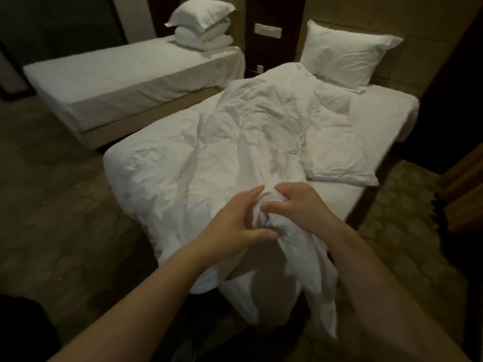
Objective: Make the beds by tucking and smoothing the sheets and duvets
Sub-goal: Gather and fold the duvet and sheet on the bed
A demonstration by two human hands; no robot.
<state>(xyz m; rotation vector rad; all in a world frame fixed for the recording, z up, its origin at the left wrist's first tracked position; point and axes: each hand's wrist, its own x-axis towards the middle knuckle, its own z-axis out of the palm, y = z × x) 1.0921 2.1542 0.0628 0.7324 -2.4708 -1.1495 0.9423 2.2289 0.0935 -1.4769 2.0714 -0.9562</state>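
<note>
Your right hand [295, 205] gripped a bunched fold of the duvet [248, 131], crumpled along the near bed [386, 105] toward twelve o'clock; your left hand [232, 226], fingers spread, touched it from nine o'clock.

White duvet [248, 131] — patterned brown carpet [52, 205]

Two bare hands meet on one raised fold of cloth
The left forearm [156, 283] and right forearm [366, 270] reach forward and converge. The left hand [235, 223] is spread, fingers [251, 195] straight against the crumpled white fabric duvet [248, 131], thumb stretched below. The right hand [295, 205] arches over, fingers curled down, pinching the fold
</note>
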